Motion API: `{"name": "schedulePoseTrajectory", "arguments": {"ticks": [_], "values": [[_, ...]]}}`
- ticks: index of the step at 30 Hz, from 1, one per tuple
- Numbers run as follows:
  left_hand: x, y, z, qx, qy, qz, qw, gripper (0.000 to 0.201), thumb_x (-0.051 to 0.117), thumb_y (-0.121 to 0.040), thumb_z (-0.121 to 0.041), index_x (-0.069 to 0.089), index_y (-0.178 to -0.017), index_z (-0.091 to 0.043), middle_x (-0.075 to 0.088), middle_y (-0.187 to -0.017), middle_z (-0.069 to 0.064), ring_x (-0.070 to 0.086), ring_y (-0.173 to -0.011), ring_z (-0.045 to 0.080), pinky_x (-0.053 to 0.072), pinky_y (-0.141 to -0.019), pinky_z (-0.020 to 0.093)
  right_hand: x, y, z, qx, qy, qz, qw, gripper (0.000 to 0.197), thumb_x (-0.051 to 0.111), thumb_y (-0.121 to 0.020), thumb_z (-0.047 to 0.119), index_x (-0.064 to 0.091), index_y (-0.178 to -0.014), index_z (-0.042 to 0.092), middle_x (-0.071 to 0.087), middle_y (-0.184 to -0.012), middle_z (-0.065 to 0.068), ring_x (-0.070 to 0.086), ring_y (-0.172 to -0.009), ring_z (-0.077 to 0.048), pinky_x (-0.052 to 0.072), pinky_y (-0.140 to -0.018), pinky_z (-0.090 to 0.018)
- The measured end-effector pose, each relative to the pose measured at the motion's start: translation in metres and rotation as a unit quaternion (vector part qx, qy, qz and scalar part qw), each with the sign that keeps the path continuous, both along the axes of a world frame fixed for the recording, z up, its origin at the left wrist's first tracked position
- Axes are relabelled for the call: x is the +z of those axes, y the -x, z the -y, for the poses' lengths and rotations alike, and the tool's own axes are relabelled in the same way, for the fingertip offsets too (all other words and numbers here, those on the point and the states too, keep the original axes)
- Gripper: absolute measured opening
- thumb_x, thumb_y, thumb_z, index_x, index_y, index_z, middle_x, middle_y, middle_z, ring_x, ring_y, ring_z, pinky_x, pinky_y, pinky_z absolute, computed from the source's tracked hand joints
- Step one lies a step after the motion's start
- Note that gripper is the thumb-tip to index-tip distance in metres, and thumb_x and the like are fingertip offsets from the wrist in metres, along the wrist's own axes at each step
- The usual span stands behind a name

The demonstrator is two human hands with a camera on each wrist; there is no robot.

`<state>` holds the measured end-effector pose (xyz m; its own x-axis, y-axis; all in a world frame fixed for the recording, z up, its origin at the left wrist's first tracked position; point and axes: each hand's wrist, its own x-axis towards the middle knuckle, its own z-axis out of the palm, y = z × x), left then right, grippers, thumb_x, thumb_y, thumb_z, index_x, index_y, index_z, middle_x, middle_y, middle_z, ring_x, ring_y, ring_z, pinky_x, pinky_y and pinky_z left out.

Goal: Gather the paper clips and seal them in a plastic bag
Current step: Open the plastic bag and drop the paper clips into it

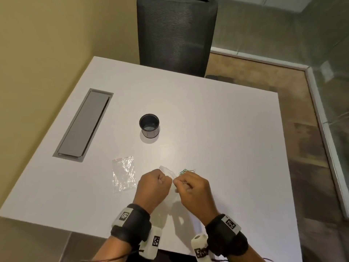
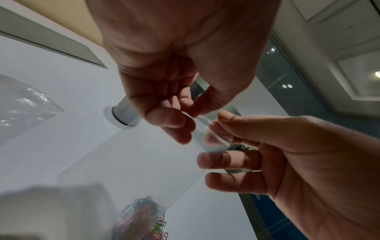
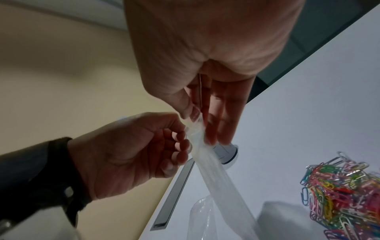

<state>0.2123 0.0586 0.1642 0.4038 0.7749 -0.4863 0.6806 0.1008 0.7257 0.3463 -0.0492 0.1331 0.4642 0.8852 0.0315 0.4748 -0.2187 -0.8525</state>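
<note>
Both hands hold a small clear plastic bag up over the table's near edge. My left hand pinches one side of the bag's mouth between thumb and forefinger. My right hand pinches the other side, the bag hanging down below its fingers. The left hand sits close beside it. A heap of coloured paper clips lies on the table just right of the hands. In the left wrist view the heap shows blurred through the bag.
A second clear bag with a red strip lies flat to the left of the hands. A black cup stands mid-table. A grey cable hatch is set in the white table at the left. A dark mesh chair stands beyond the far edge.
</note>
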Motion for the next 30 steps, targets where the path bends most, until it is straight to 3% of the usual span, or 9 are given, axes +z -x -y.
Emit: {"name": "schedulePoseTrajectory", "arguments": {"ticks": [4,7,10,14,17,20,23,26,30], "values": [[0.005,-0.008,0.008,-0.081,0.001,0.021,0.997,0.033,0.057,-0.083,-0.041,0.059,-0.077,-0.009,0.070,-0.075,0.015,0.077,-0.079,0.035,0.061,-0.075,0.055,0.004,-0.017,0.009,-0.002,0.037,-0.057,0.998,0.010,0.071,-0.095,0.016,0.081,-0.096,0.018,0.077,-0.090,0.011,0.072,-0.085,-0.011,0.060,-0.078,-0.030],[0.011,-0.011,0.013,-0.115,-0.007,0.037,0.993,0.042,0.054,-0.080,-0.053,0.061,-0.078,-0.012,0.072,-0.072,0.011,0.076,-0.075,0.030,0.061,-0.074,0.051,0.008,-0.027,0.010,0.018,0.091,-0.065,0.994,0.017,0.066,-0.089,0.024,0.082,-0.093,0.021,0.075,-0.086,0.014,0.070,-0.083,-0.009,0.060,-0.077,-0.031],[0.012,-0.011,0.018,-0.118,-0.012,0.040,0.992,0.034,0.059,-0.084,-0.045,0.061,-0.076,-0.012,0.072,-0.071,0.011,0.075,-0.073,0.029,0.061,-0.074,0.053,0.013,-0.030,0.010,0.017,0.126,-0.066,0.990,0.011,0.072,-0.087,0.024,0.082,-0.089,0.021,0.070,-0.082,0.018,0.067,-0.080,-0.005,0.055,-0.075,-0.025],[0.010,-0.013,0.025,-0.065,-0.016,0.009,0.998,0.029,0.065,-0.091,-0.049,0.059,-0.080,-0.023,0.073,-0.071,0.003,0.075,-0.069,0.024,0.064,-0.071,0.050,0.018,-0.027,0.009,0.033,0.159,0.027,0.986,0.014,0.076,-0.088,0.032,0.078,-0.098,0.022,0.071,-0.097,0.012,0.066,-0.085,-0.008,0.052,-0.076,-0.025],[0.011,-0.019,0.032,-0.051,-0.014,-0.029,0.998,0.030,0.065,-0.091,-0.058,0.050,-0.099,-0.034,0.076,-0.071,0.005,0.074,-0.062,0.021,0.064,-0.068,0.043,0.022,-0.024,0.009,0.053,0.183,0.109,0.976,0.017,0.070,-0.093,0.034,0.072,-0.105,0.022,0.066,-0.103,0.009,0.067,-0.089,-0.013,0.044,-0.071,-0.023],[0.009,-0.024,0.036,-0.057,-0.008,-0.056,0.997,0.030,0.062,-0.089,-0.043,0.044,-0.111,-0.035,0.076,-0.073,0.005,0.073,-0.063,0.020,0.065,-0.070,0.044,0.023,-0.021,0.010,0.062,0.196,0.149,0.967,0.022,0.072,-0.095,0.032,0.072,-0.113,0.020,0.066,-0.112,0.006,0.070,-0.091,-0.017,0.039,-0.072,-0.022],[0.008,-0.026,0.038,-0.055,-0.018,-0.083,0.995,0.028,0.059,-0.088,-0.024,0.046,-0.114,-0.028,0.074,-0.079,0.004,0.073,-0.069,0.023,0.064,-0.073,0.043,0.025,-0.017,0.012,0.059,0.202,0.162,0.964,0.017,0.072,-0.096,0.020,0.073,-0.112,0.015,0.065,-0.111,0.002,0.072,-0.086,-0.024,0.045,-0.068,-0.026],[0.009,-0.028,0.043,-0.055,-0.032,-0.095,0.993,0.022,0.060,-0.090,-0.024,0.051,-0.111,-0.024,0.073,-0.082,0.001,0.073,-0.075,0.024,0.061,-0.075,0.037,0.027,-0.013,0.015,0.044,0.213,0.187,0.958,0.012,0.066,-0.096,0.007,0.074,-0.103,0.012,0.062,-0.104,-0.002,0.069,-0.073,-0.026,0.049,-0.061,-0.029],[0.012,-0.030,0.051,-0.059,-0.035,-0.093,0.993,0.014,0.060,-0.091,-0.027,0.058,-0.104,-0.022,0.075,-0.084,0.001,0.075,-0.076,0.026,0.063,-0.077,0.039,0.032,-0.010,0.019,0.033,0.219,0.190,0.956,0.012,0.070,-0.095,0.010,0.074,-0.107,0.010,0.061,-0.107,-0.007,0.070,-0.074,-0.027,0.043,-0.059,-0.027]]}}
